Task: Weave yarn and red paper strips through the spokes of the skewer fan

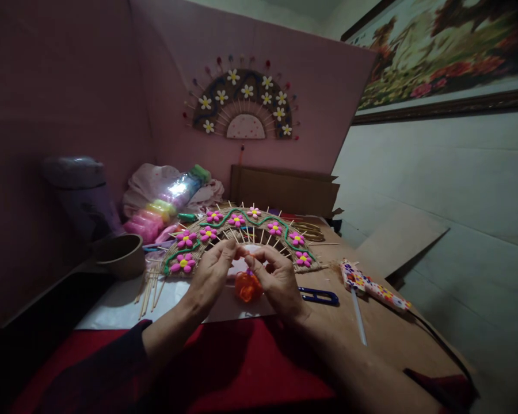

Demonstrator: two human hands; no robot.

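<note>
My left hand (214, 269) and my right hand (280, 282) meet at the middle of the table, both closed in a pinch. Between their fingertips is a small bit of orange modelling clay (249, 253), partly covered by the fingers. Just below lies a shiny orange clay packet (247, 287), close to my right hand. Behind my hands stands a twine-wrapped half-circle fan (237, 221) with thin sticks, pink clay flowers and a wavy green line. My hands hide part of its lower middle.
A glue gun (373, 284) lies at right, its cord trailing off. Blue thread snips (319, 296) lie nearer. Loose sticks (147, 293), a round cup (123, 256) and colourful clay packs (168, 204) are at left. A finished fan (242, 86) hangs on the pink backdrop.
</note>
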